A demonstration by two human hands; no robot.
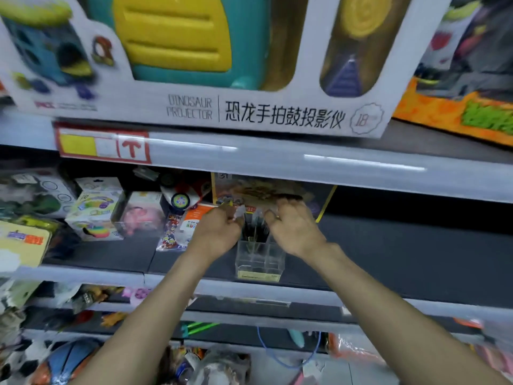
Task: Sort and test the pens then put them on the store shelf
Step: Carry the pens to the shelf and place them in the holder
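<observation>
A clear plastic pen holder [259,262] stands near the front edge of the middle shelf [388,245]. Several dark pens [255,227] stand upright in it. My left hand [219,232] reaches in from the left, and its curled fingers pinch the clear tops of the pens. My right hand [294,226] comes from the right with its fingers bent over the pens' tops. The frame is blurred, so the exact grip of the right hand is unclear.
Toy boxes [94,215] and packets [183,226] fill the left of the middle shelf. A flat boxed toy [266,190] stands behind the holder. A large dinosaur projector box [249,79] sits on the shelf above. Lower shelves hold mixed toys [83,354].
</observation>
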